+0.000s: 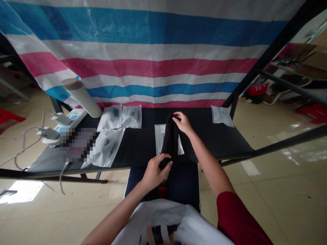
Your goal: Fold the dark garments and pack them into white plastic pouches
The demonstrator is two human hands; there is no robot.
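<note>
A long, narrow piece of dark knitted-looking cloth (170, 137), sock-like in shape, stretches between my hands over the near middle of the black table. My left hand (156, 172) pinches its near end at the table's front edge, thumb and fingers closed on it. At the far end, my right hand (183, 123) grips the cloth between thumb and fingers. Beneath the cloth lies a flat clear-and-white plastic bag (159, 137), partly covered by it. I cannot make out whether the cloth is one piece or two.
Several frosted plastic bags (131, 116) lie left on the black table (196, 139), and another bag (221, 115) at the far right. A white bottle (83, 98) leans near a power strip (75, 119) with plugs and cables. A striped sheet (153, 51) hangs behind.
</note>
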